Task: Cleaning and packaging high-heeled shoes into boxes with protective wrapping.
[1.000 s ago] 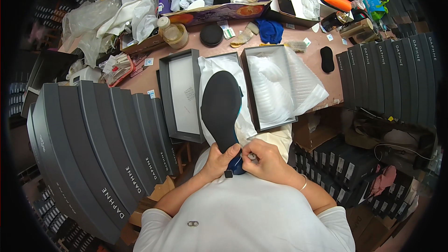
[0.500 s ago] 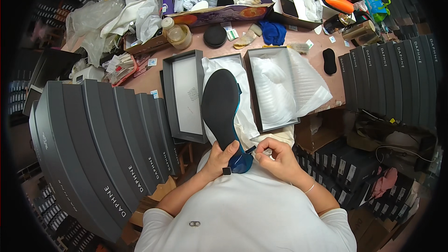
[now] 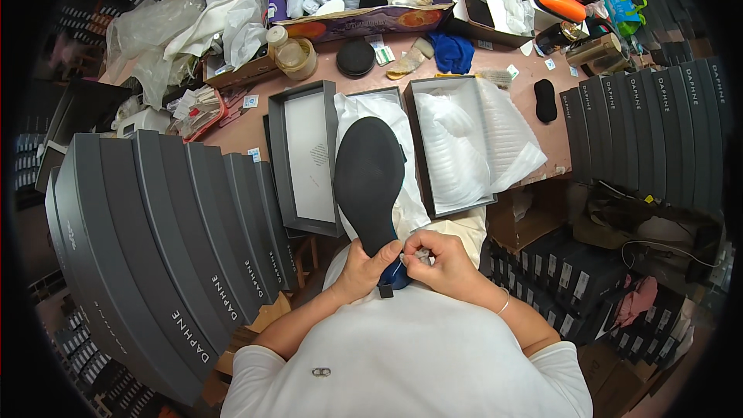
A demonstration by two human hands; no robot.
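Observation:
A sandal (image 3: 368,166) is tilted up before me, its black sole facing me and its toe pointing away. My left hand (image 3: 362,271) grips it near the heel, thumb lying on the sole. A shiny blue part (image 3: 396,273) shows at the heel, with a small dark square tab (image 3: 385,291) below it. My right hand (image 3: 449,265) is closed in a pinch beside the heel, touching the sandal's right side. Something small and whitish shows between its fingertips, too small to name. Behind the sandal lies white tissue paper (image 3: 404,209) in a box.
An open grey lid (image 3: 309,159) stands left of the sandal. To the right, a grey box (image 3: 446,205) holds foam-wrapped contents. Stacks of grey shoeboxes (image 3: 174,263) rise at left and right. A purple carton (image 3: 356,25), a round black tin (image 3: 356,57) and a phone (image 3: 477,9) lie farther back.
My right hand has moved left, closer to the heel, and now covers the strap that stuck out there. The sandal has turned slightly, showing less blue.

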